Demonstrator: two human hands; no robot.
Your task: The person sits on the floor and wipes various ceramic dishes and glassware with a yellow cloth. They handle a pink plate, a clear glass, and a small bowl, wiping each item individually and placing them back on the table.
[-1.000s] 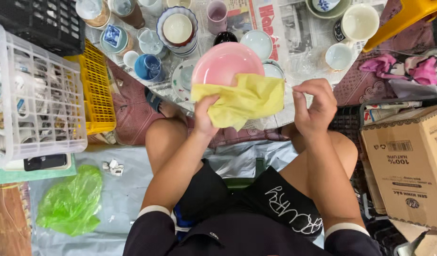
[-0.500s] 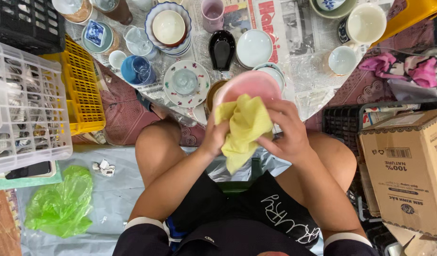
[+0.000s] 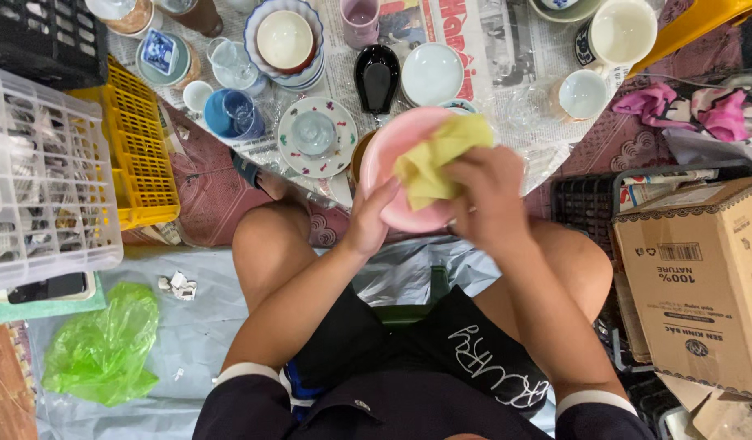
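Head view, only one there is: person seated on the floor, knees up, both bare hands working over the lap. Left hand (image 3: 369,222) cups the near-left rim of a pink bowl (image 3: 392,159), fingers curled around the edge, palm against the outside — a firm hold. Right hand (image 3: 491,195) is bunched around a yellow cloth (image 3: 434,155), fingers closed over it and pressing it into the bowl's inside; the cloth sticks out past the knuckles toward the far rim. The bowl is tilted with its opening toward the camera, held in the air just above the knees, at the near edge of a newspaper sheet (image 3: 474,33) spread on the floor. On that paper, beyond the bowl: a floral saucer (image 3: 288,147) with a clear glass piece on it, a blue cup (image 3: 233,114), a black spoon-shaped dish (image 3: 377,77), a pale round plate (image 3: 432,73), stacked bowls (image 3: 284,39), a white mug (image 3: 619,33). Left of the person: a yellow crate (image 3: 139,151) beside a white crate (image 3: 41,175), with a green plastic bag (image 3: 103,346) on grey sheeting nearer the camera. Right side — a cardboard box (image 3: 702,285), touching a black crate (image 3: 584,204); pink rags (image 3: 685,106) lie farther back.
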